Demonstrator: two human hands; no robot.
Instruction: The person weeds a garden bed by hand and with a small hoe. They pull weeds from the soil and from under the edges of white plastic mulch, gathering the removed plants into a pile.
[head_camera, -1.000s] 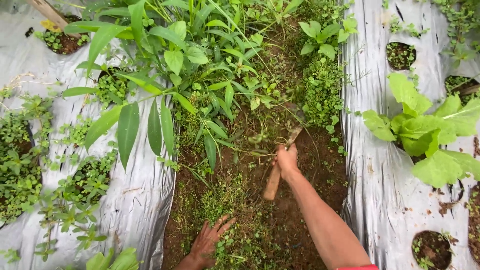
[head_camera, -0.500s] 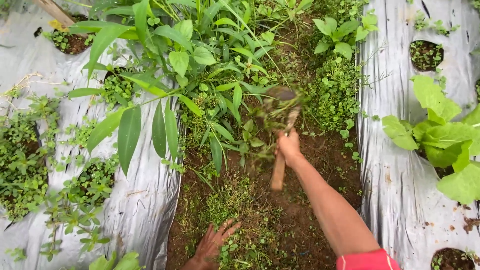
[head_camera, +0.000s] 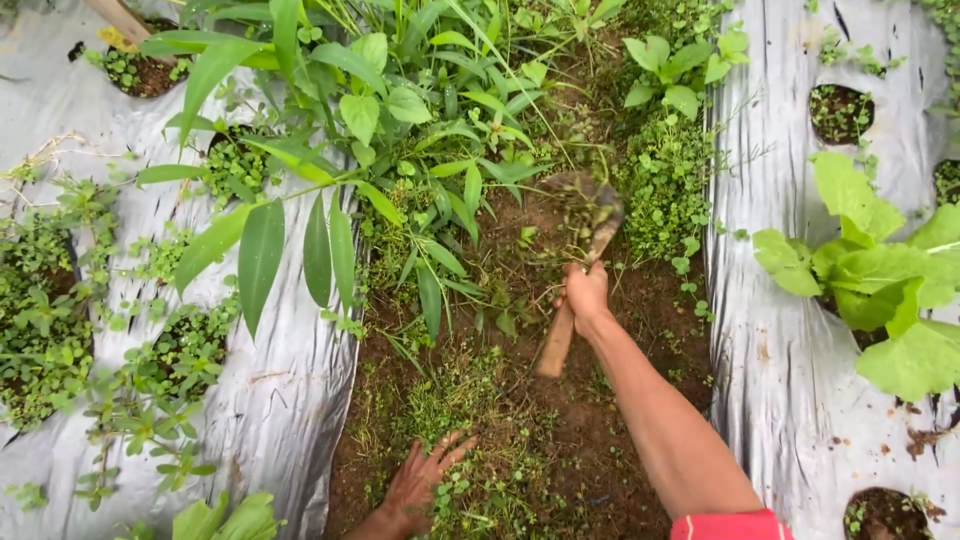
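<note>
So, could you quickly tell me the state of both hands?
Left hand: open, flat on the weeds.
Right hand: closed around the hoe handle.

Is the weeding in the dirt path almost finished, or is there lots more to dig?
About halfway. Near the left hand the soil is mostly bare, with loose cut weeds lying on it. The right hand holds a hoe raised, greenery clinging to its blade. Farther up the path, thick leafy weeds stand uncut.

The plastic sheet (head_camera: 800, 300) is shiny silver, the soil (head_camera: 600, 440) is brown, the weeds (head_camera: 400, 110) are green, the hoe handle (head_camera: 555, 345) is light brown, the sleeve (head_camera: 730, 525) is red
</note>
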